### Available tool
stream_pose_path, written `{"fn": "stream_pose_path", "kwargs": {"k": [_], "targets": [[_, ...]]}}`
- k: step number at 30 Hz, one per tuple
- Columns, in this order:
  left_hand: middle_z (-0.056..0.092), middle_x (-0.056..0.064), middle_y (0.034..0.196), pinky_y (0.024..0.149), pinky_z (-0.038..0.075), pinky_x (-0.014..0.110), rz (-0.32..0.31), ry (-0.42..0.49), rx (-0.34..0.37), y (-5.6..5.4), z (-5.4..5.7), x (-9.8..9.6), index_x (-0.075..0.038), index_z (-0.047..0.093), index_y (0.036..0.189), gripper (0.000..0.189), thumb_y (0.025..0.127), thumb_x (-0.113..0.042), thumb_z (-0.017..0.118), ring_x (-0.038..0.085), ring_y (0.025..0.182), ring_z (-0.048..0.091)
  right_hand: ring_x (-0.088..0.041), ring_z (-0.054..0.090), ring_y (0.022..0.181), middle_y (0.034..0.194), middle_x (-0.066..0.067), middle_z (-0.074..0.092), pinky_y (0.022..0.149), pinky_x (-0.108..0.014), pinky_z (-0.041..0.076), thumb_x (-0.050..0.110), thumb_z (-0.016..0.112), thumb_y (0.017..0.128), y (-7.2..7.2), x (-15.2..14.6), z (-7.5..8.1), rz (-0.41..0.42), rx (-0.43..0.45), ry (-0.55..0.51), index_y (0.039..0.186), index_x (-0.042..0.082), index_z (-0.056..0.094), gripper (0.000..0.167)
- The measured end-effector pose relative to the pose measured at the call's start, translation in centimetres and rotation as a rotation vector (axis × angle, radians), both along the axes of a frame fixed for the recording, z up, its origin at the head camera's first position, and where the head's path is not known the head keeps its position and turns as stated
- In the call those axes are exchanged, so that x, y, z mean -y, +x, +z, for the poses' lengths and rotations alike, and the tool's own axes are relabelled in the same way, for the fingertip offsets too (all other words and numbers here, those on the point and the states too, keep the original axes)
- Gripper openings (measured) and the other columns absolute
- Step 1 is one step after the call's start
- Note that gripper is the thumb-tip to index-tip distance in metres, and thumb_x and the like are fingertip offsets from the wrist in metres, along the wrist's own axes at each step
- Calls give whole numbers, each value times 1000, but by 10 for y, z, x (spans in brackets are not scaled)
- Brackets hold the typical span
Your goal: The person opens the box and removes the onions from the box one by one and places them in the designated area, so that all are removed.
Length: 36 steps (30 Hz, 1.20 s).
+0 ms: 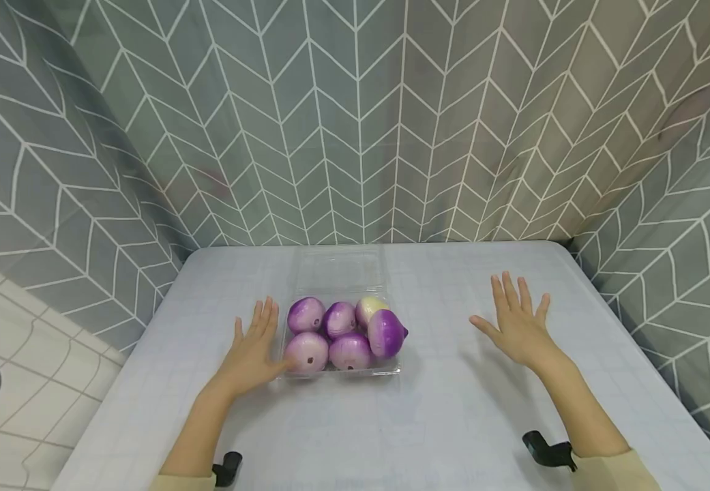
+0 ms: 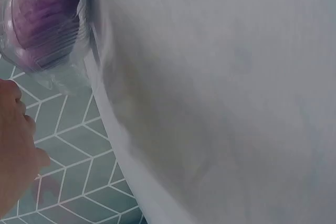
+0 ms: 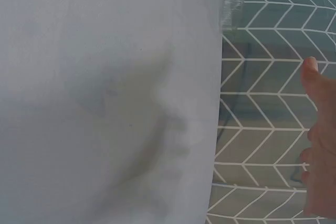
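Observation:
Several purple onions [image 1: 350,351] sit in a clear plastic box [image 1: 337,372] at the middle of the table, and one paler, yellowish onion [image 1: 370,310] lies among them. The box's hinged lid [image 1: 339,267] is folded back, away from me. Just left of the box is my left hand [image 1: 252,358], fingers straight, its thumb overlapping the near left onion in the head view. My right hand [image 1: 522,334] hovers well to the right of the box with its fingers spread, holding nothing. In the left wrist view, a blurred onion [image 2: 44,19] shows through the plastic.
A white cloth covers the table [image 1: 440,423]. Grey curtains [image 1: 361,123] with a white chevron pattern hang behind it and along both sides. At the lower left is a pale surface with a line grid [image 1: 29,382]. Dark camera mounts [image 1: 548,450] sit at both wrists.

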<state>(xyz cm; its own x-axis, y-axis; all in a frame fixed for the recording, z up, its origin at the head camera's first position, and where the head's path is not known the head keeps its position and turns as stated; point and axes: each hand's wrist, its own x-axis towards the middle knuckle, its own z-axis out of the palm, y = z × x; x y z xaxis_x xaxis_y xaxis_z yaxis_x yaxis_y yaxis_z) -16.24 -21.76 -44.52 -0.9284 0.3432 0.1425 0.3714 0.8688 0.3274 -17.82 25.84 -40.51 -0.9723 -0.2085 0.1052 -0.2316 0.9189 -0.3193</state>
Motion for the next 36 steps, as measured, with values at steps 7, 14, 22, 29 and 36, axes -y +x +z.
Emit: {"fn": "stream_pose_path", "kwargs": {"k": [7, 14, 22, 29, 36], "targets": [[2, 22, 158, 107, -1, 70, -14, 1, 32, 3, -4, -10, 5, 8, 152, 117, 78, -64, 66, 36, 146, 0, -44, 8, 142, 153, -29, 17, 108, -70, -3, 47, 58, 94, -7, 10, 8, 64, -201, -49, 151, -5, 13, 89], [9, 26, 157, 107, 4, 71, -15, 15, 24, 6, -8, -16, 8, 12, 150, 115, 78, -64, 66, 40, 144, 11, -44, 35, 125, 134, -26, 42, 103, -59, 26, 33, 74, 84, -12, 18, 15, 102, -388, -124, 145, -5, 32, 82], [9, 24, 158, 108, 4, 70, 4, 30, 54, 8, -10, -20, 9, 12, 150, 117, 78, -66, 64, 38, 145, 10, -39, 42, 116, 122, -17, 52, 95, -59, 32, 38, 81, 75, -16, 27, 20, 146, -484, -153, 140, 4, 43, 83], [9, 25, 157, 107, 4, 71, 15, 36, 57, 11, -10, -21, 11, 12, 149, 117, 78, -66, 65, 39, 145, 9, -37, 44, 112, 119, -16, 52, 91, -55, 34, 76, 52, 80, -18, 37, 24, 250, -574, -139, 140, 8, 45, 91], [8, 27, 157, 108, 3, 70, 31, 46, 76, 12, -8, -22, 12, 10, 149, 117, 79, -66, 63, 39, 145, 6, -36, 45, 110, 117, -16, 52, 93, -55, 33, 72, 62, 76, -20, 47, 26, 320, -607, -132, 140, 9, 46, 91]]}}
